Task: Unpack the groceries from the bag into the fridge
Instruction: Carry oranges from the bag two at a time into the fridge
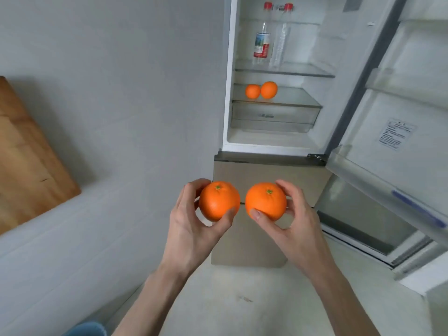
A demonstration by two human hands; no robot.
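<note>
Centrally, low in the frame, two oranges are held side by side and just apart: one orange (219,201) is grasped by the left hand (194,221) with thumb and fingers curled round it, and the other orange (266,201) is grasped likewise by the right hand (294,221). At upper centre the fridge (229,69) is seen with its door (397,132) swung open at the right. Two more oranges (261,90), touching, are seen on a glass shelf (295,98), and two bottles (269,42) on the shelf above. A wooden board (26,161) is seen at the left edge.
</note>
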